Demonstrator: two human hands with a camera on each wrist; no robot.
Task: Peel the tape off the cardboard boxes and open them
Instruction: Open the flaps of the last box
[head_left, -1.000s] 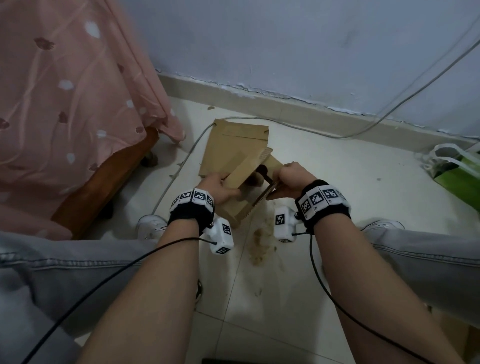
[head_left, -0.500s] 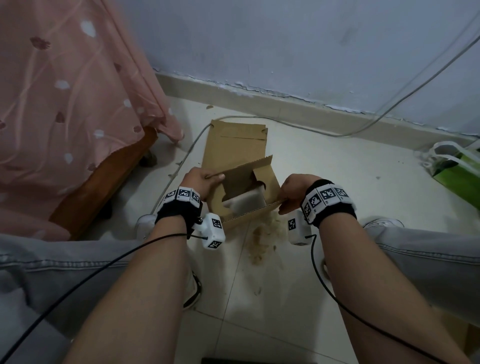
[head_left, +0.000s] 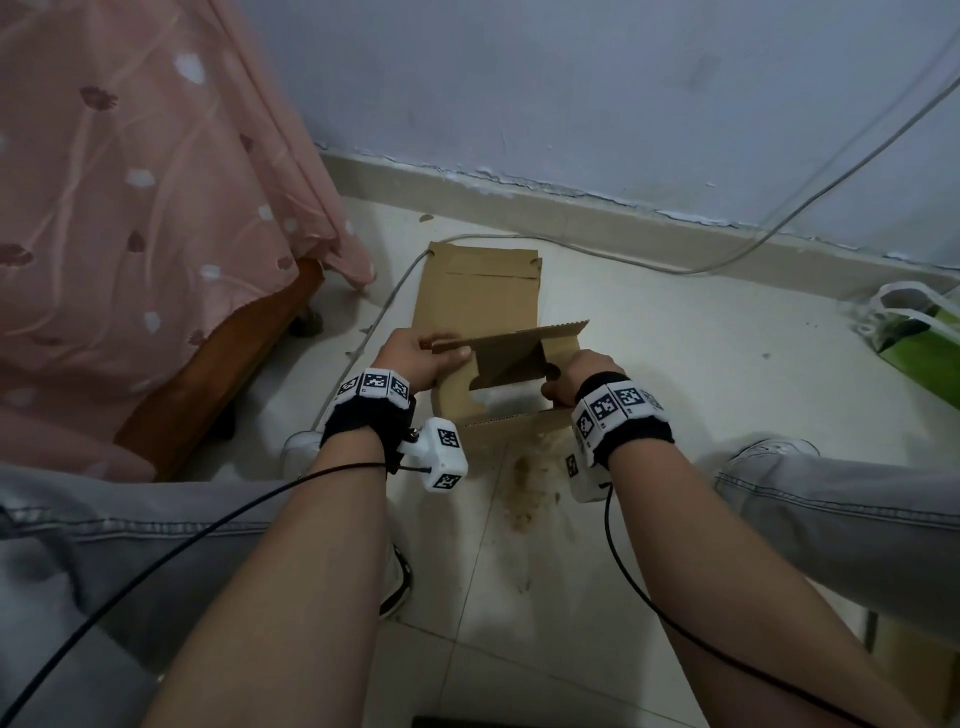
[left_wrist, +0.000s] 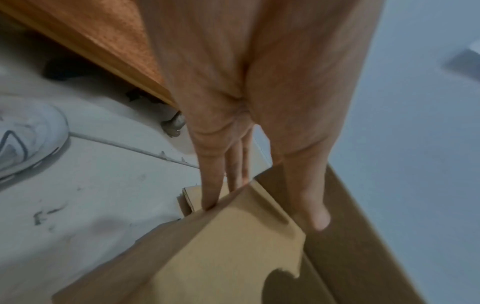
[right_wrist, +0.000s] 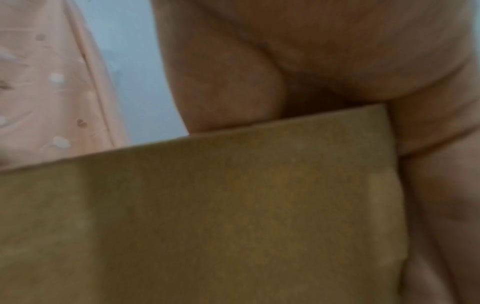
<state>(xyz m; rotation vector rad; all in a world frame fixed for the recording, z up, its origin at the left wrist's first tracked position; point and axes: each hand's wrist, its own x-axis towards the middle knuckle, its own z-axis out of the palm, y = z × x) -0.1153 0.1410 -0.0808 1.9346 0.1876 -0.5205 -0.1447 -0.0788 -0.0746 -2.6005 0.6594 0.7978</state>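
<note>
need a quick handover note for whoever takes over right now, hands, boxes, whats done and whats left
Left hand: grips the left side of the small cardboard box, thumb on top of the panel, fingers underneath.
Right hand: grips the box's right end.
The box is held up over the floor; its top flap stands raised, the inside is visible and looks empty.
A second, flattened cardboard box lies on the floor just behind it, toward the wall.
Done: this box is open; no tape visible on it.
Left: set it down; check the flat box for tape, which cannot be judged from here.

Right hand (head_left: 576, 379) fingers hidden behind the box (head_left: 511, 374)
</note>
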